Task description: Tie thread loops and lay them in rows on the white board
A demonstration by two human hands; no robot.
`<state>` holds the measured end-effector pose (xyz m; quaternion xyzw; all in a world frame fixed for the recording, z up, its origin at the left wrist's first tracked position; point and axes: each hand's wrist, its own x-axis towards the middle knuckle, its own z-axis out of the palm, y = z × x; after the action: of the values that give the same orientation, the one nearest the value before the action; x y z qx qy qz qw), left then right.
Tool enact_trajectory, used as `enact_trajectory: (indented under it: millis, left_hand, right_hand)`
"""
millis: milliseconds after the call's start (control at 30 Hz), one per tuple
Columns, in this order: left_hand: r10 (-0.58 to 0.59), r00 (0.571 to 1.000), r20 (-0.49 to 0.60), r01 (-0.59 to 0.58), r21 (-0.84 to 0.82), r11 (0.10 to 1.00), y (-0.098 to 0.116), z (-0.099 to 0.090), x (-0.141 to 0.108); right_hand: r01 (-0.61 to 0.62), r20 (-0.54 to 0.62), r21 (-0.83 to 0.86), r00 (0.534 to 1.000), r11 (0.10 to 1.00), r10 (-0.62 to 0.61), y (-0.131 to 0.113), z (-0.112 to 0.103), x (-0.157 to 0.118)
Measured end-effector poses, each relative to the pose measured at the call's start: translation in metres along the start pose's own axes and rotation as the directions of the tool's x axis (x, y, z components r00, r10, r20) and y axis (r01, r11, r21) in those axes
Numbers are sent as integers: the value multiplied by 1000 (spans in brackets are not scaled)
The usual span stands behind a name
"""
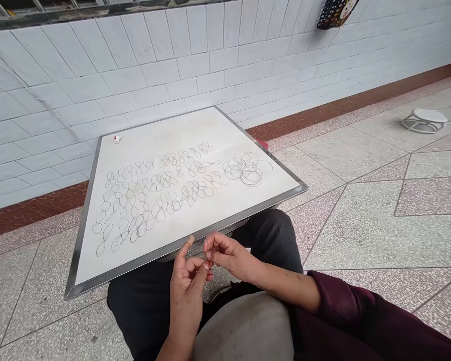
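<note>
No readable text, no legible labels, brands or numbers, no signs — none anywhere in view

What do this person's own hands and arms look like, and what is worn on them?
The left hand and right hand wear no gloves. A dark maroon sleeve ends on the right forearm, which bears small dark marks. The left index finger seems to have a tan wrap. No left sleeve shows.

Held piece: thin grey looped wire (212, 284)
Shape: curves show above and below, middle hidden
Pose: roughly upright, held clear
Place: near six o'clock from view centre
</note>
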<state>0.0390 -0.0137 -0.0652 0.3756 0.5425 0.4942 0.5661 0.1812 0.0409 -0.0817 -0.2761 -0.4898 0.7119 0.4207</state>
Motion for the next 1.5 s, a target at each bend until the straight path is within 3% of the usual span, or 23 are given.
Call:
enact_trajectory:
  millis: [333,567,1000,1200,1500]
  left_hand:
    - [-14,1000,9,14,19,1000,-4,-3,4]
    - [-39,999,-7,39,49,998,1,-6,3]
    - [-46,998,34,43,75,996,5,-6,2]
    - [-51,998,45,53,-50,997,1,-9,0]
    - [-174,981,-84,142,-296,945,-5,-9,6]
  right_hand:
    - [13,24,-26,1000,1000,-12,12,-7,2]
    - [-2,9,-115,1000,993,3,5,-7,0]
    - [-137,14,68,991,988,136,7,-8,3]
    - [-148,-66,-6,987,989,148,2,-9,4]
    - [-153,-98,-17,984,988,150,2,-8,3]
